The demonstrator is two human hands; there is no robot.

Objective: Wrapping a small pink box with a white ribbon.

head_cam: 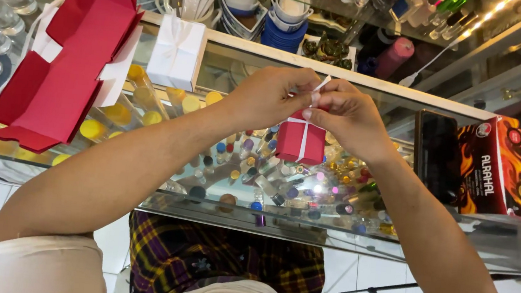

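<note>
Spanning the view, a glass display counter carries a flat unfolded red cardboard box blank at one end and a small white ribbon-tied gift box farther back. Near its middle stands a small red gift box, upright, directly below both hands. The left hand and right hand meet above it, fingertips pinched shut on its white ribbon, equally near.

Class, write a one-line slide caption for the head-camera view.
Left hand and right hand pinch a white ribbon atop a small red gift box over a glass counter.
</note>
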